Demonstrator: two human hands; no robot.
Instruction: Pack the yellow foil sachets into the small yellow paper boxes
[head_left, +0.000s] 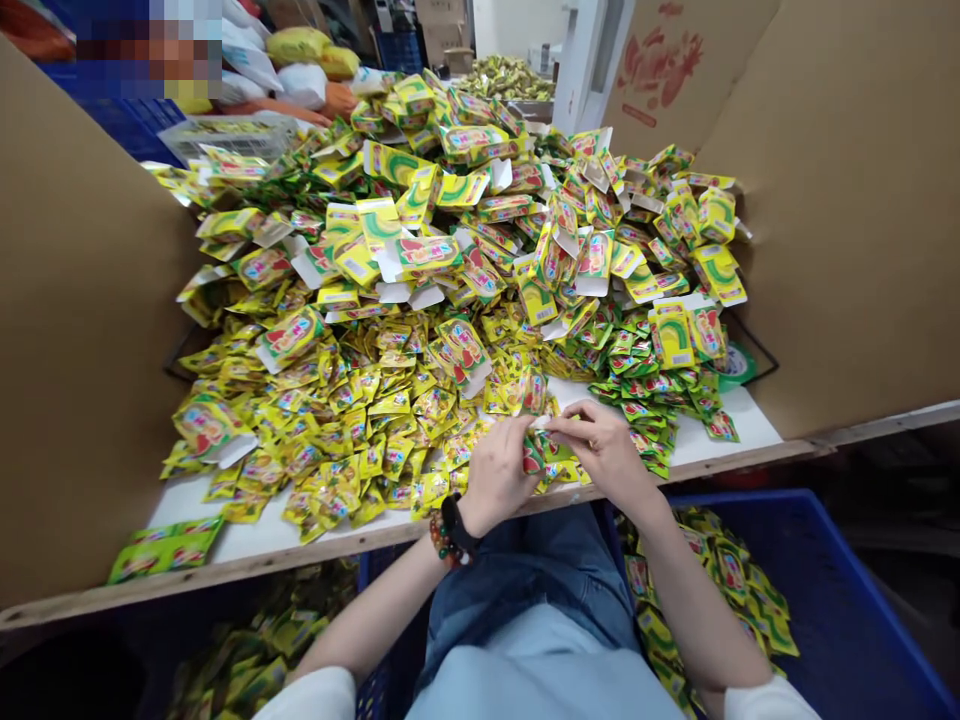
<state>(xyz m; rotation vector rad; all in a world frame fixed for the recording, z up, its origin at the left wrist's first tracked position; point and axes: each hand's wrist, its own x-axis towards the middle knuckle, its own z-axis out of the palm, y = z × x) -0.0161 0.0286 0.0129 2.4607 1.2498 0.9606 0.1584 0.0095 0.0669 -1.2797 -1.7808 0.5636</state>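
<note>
Sachets (541, 462): a small cluster printed in yellow, green and red, held between both hands above the near part of the counter, at the front of the heap.
Left hand (495, 478): the left fingers (517, 450) are curled together and clamped on the cluster's left side; a beaded bracelet (442, 540) and a black band (457, 520) circle the wrist.
Right hand (607, 450): the right fingers (577, 425) are bent over the cluster and clamped on it from the other side, their tips close to the left hand's.
Counter (720, 450): white top with a wooden front edge (420, 530), carrying loose yellow sachets (352, 400) at centre-left and green sachets (637, 385) at right.
Behind: opened yellow-and-green paper cartons (420, 250) lie heaped across the back of the counter.
Sides: brown cardboard panels (90, 330) rise along the left and right of the counter.
Below: a blue plastic crate (750, 530) beside the person's denim-covered lap (555, 570) holds more sachets (705, 590).
</note>
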